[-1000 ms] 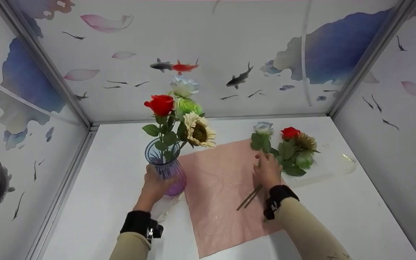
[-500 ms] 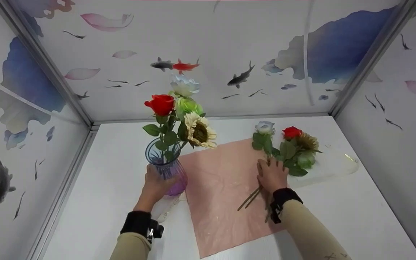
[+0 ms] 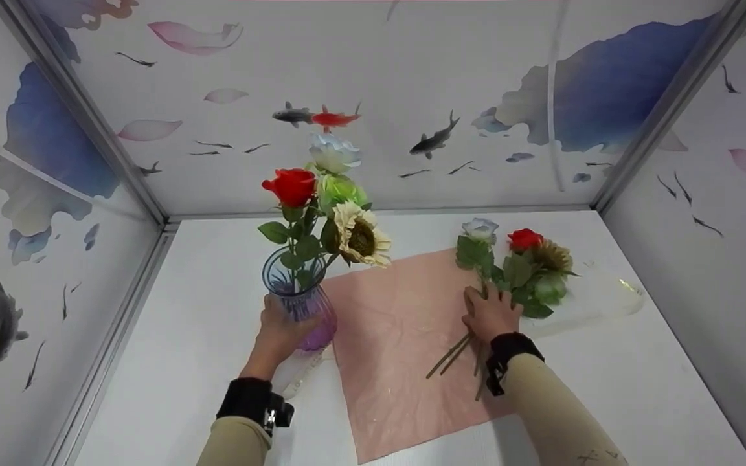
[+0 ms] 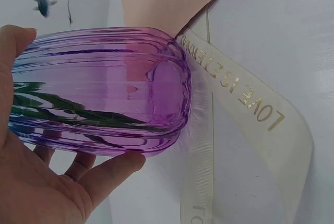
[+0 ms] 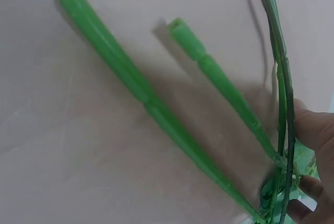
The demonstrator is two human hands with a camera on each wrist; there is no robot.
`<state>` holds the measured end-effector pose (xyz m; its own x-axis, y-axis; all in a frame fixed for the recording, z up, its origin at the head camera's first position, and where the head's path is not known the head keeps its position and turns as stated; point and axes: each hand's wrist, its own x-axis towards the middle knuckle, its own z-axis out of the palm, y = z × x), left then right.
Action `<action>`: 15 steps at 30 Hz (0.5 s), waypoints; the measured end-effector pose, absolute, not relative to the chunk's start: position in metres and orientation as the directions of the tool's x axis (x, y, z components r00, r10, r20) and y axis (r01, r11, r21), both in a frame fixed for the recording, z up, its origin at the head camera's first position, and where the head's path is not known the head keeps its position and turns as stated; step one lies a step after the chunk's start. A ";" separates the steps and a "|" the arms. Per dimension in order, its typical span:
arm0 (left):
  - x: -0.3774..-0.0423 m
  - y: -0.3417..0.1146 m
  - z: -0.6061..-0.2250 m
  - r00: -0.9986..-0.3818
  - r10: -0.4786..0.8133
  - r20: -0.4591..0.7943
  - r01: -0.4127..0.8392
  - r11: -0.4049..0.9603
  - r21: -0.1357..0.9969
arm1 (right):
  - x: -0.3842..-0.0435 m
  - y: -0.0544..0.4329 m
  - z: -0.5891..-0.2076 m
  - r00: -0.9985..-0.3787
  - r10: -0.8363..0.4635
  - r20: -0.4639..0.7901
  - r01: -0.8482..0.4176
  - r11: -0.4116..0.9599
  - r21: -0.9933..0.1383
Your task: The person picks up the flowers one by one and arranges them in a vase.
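A ribbed glass vase [image 3: 322,317], blue at the top and purple below, tilts in my left hand [image 3: 277,330]. My fingers and thumb grip its sides. From it rise a red rose [image 3: 291,188], a pale blue flower [image 3: 334,153], a green flower [image 3: 340,191] and a cream sunflower [image 3: 359,238]. At the right, my right hand [image 3: 493,315] holds the stems [image 5: 284,104] of a bunch of flowers, thumb on one side and fingers bent on the other. Its blooms include another red rose [image 3: 524,239], a pale flower [image 3: 480,230] and a brownish sunflower [image 3: 552,256].
Pink wrapping paper [image 3: 405,362] lies across the middle of the white table [image 3: 172,362], under the bunch's stems. A cream ribbon [image 4: 250,93] with gold lettering lies beneath the vase. More sheer ribbon [image 3: 625,304] lies at the right. Printed wall panels [image 3: 379,71] enclose the table.
My right hand has shifted slightly right and down along the stems and settled over them, and the stem ends have spread more into view. The left hand and vase stay put.
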<state>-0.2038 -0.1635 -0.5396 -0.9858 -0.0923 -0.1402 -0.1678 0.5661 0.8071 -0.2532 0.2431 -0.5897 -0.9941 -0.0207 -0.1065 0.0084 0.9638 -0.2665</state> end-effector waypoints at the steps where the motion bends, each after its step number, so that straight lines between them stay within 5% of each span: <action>1: -0.204 -0.163 -0.540 -0.986 -0.093 -0.140 -0.168 0.566 0.807 | -0.253 0.244 -0.589 -0.992 -0.020 -0.122 0.013 0.963 -0.267; 15: -0.206 -0.162 -0.544 -0.990 -0.111 -0.087 -0.135 0.562 0.816 | -0.258 0.252 -0.589 -0.982 -0.006 -0.187 0.045 0.963 -0.265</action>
<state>-0.2057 -0.1621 -0.5437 -0.9900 -0.1111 -0.0875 -0.1351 0.5617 0.8162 -0.2583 0.2519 -0.5889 -0.9823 -0.0059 -0.1871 0.0448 0.9631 -0.2655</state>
